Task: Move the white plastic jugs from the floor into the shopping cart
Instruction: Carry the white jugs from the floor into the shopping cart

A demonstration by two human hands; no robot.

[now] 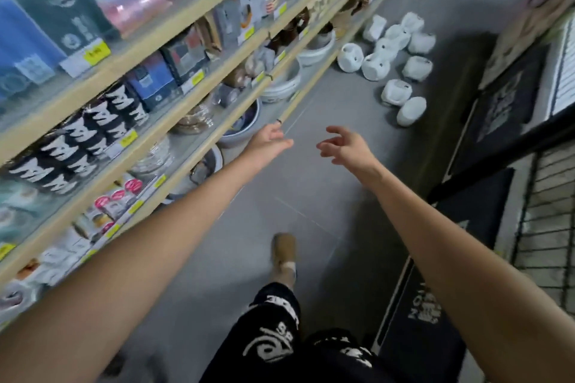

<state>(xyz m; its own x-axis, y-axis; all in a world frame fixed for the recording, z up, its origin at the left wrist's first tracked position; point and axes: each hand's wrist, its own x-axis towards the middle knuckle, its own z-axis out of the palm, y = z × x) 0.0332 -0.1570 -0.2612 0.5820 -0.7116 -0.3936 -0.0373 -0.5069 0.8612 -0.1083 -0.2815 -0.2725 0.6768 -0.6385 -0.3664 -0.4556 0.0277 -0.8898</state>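
Both hands reach forward over the grey tiled floor (311, 196), the left hand (268, 143) and right hand (348, 146) loose-fingered, holding nothing. The white plastic jugs (385, 48) lie clustered on the floor well ahead, beside the pale wooden shelving (146, 30).

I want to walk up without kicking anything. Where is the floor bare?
Bare grey floor runs from the foot forward, between the shelves on the left and the dark mats on the right. Crowded ahead: the white jugs cluster near the shelves.
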